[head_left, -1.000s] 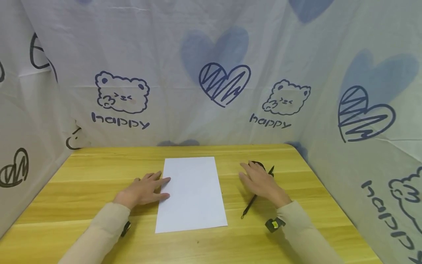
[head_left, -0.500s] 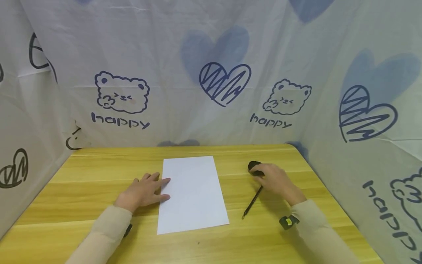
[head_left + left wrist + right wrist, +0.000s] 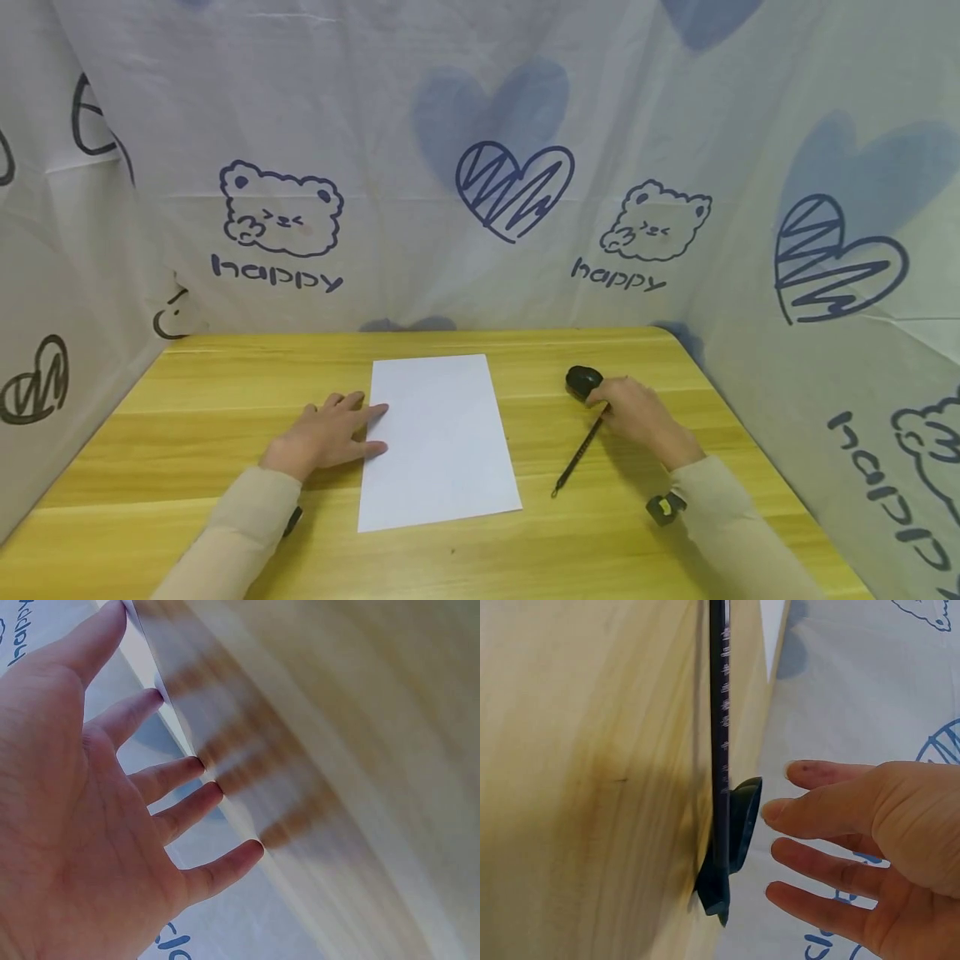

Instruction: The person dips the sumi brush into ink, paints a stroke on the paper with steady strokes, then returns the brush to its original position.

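Black dish (image 3: 582,381) and brush (image 3: 577,456) beside right hand (image 3: 636,414) — paper (image 3: 437,439) left.

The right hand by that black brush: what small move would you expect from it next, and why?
Probably closing its fingers round the brush. The right hand hovers open beside the brush's upper end and the small black dish, gripping nothing yet, while the left hand rests flat on the paper's edge.

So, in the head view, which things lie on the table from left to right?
Left hand → white paper sheet → thin black brush pen → right hand. The small black round dish overlaps, so omitted.
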Demonstrator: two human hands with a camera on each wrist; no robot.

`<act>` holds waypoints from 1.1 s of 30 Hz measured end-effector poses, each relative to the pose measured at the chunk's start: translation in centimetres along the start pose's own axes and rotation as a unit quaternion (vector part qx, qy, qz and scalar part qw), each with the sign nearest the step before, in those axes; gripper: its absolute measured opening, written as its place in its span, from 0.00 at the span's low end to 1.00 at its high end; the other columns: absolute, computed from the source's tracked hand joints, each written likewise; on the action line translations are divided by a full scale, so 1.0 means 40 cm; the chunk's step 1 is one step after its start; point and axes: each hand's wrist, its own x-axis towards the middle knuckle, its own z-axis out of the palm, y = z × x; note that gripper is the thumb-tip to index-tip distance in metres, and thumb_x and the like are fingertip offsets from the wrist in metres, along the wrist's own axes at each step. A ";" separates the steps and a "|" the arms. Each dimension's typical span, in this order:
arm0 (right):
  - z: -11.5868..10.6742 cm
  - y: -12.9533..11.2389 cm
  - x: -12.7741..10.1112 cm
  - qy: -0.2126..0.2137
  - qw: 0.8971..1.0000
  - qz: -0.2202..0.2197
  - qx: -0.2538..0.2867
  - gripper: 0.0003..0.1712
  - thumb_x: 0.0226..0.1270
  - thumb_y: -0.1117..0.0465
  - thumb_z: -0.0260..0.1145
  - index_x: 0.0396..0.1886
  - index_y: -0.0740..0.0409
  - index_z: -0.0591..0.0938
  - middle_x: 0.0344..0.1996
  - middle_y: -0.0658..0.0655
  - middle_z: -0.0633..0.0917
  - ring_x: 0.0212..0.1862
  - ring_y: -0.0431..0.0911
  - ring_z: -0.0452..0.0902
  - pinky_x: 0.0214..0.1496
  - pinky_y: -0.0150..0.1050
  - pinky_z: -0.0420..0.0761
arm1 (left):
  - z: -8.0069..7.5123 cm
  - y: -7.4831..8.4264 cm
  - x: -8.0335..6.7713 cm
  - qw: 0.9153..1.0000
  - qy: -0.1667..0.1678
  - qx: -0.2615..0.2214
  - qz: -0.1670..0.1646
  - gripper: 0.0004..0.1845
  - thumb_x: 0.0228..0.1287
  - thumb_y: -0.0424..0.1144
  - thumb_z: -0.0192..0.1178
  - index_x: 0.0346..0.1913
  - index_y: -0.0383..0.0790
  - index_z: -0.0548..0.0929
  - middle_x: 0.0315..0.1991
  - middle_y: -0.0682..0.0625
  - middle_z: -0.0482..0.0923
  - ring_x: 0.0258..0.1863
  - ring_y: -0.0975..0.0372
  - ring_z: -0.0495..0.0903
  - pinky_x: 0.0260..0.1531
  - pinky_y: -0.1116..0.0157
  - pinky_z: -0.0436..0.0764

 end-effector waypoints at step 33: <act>0.062 0.025 -0.001 0.017 0.993 -0.109 -0.031 0.18 0.49 0.81 0.74 0.28 0.53 0.91 0.30 0.51 0.89 0.37 0.50 0.86 0.44 0.47 0.88 | 0.002 -0.005 0.005 1.000 -0.001 0.003 -0.006 0.42 0.69 0.69 0.55 0.79 0.53 0.66 0.79 0.32 0.60 0.76 0.33 0.58 0.68 0.24 0.56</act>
